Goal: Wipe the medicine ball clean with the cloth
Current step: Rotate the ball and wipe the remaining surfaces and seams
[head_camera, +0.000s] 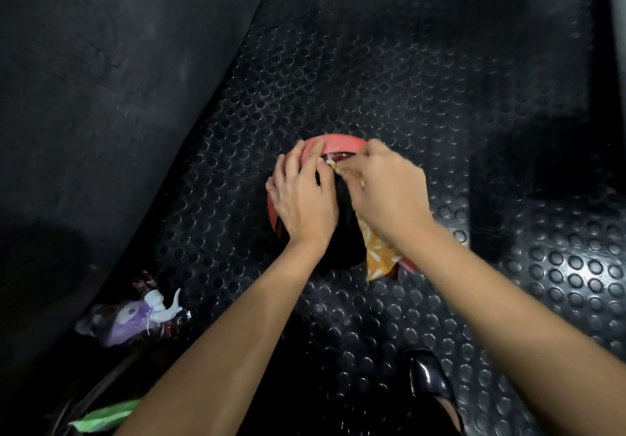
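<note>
Nearest you, at the bottom right, a glossy black shoe [427, 381] stands on the studded rubber floor [372, 90], its raised round dots catching the light. At the bottom left edge lies a scrap of green material [103, 417], and just beyond it a pale purple spray bottle [135, 318] with a white trigger lies on its side near the edge of the mat.

Your two bare forearms reach forward to the medicine ball [338, 142], which sits on the dotted floor near the middle of the view. It is round, with a smooth coral-red band and a black panel between your hands. Your left hand [303, 195] lies spread on the ball's left side, fingers fairly straight and pressing on the surface. Your right hand [386, 195] has its fingers curled, gripping the cloth [377, 254] against the top of the ball; the cloth is orange with a pale floral print, and its loose end hangs below your wrist.

Beyond and to the left, a smooth dark surface [101, 63] slopes away, dull and scuffed.
</note>
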`<state>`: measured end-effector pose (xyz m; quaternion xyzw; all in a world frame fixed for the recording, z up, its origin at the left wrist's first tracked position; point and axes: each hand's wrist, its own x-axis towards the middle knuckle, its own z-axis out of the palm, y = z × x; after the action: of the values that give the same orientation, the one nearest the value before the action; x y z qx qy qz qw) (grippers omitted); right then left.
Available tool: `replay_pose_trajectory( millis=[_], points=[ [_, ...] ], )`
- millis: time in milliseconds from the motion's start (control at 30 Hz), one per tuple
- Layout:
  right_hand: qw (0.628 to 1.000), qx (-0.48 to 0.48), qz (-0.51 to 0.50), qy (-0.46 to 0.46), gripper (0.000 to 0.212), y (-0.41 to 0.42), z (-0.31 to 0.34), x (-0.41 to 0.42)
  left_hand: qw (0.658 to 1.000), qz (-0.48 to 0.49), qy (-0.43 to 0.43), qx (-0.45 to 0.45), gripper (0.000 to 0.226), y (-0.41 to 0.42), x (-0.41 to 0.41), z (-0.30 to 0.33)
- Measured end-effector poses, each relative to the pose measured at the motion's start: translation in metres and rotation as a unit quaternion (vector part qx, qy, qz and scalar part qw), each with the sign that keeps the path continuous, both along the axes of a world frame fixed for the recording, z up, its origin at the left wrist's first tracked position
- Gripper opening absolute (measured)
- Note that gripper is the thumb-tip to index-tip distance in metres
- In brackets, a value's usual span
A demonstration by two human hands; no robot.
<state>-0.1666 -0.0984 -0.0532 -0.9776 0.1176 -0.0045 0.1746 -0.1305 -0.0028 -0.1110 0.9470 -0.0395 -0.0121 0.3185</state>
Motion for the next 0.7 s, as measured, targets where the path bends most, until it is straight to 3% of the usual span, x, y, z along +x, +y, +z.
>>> replay_pose_trajectory(
  millis=[133, 300, 533, 700],
  points=[
    [0.999, -0.011, -0.035, 0.011, 0.026, -0.011, -0.001, 0.030, 1.000, 0.005, -0.011, -0.004, 0.046, 0.001, -0.004, -0.001],
    [1.000, 0.008, 0.007, -0.020, 0.026, 0.009, -0.001, -0.016, 1.000, 0.013, 0.018, -0.022, 0.038, 0.002, 0.004, 0.000],
    [0.996, 0.018, -0.082, -0.014, 0.028, -0.024, -0.013, 0.013, 1.000, 0.005, -0.013, -0.017, 0.045, 0.001, -0.003, -0.003],
    [0.996, 0.024, -0.011, -0.081, 0.020, 0.007, -0.013, -0.031, 0.999, 0.022, 0.006, -0.024, 0.038, 0.002, 0.005, -0.001]
  ],
)
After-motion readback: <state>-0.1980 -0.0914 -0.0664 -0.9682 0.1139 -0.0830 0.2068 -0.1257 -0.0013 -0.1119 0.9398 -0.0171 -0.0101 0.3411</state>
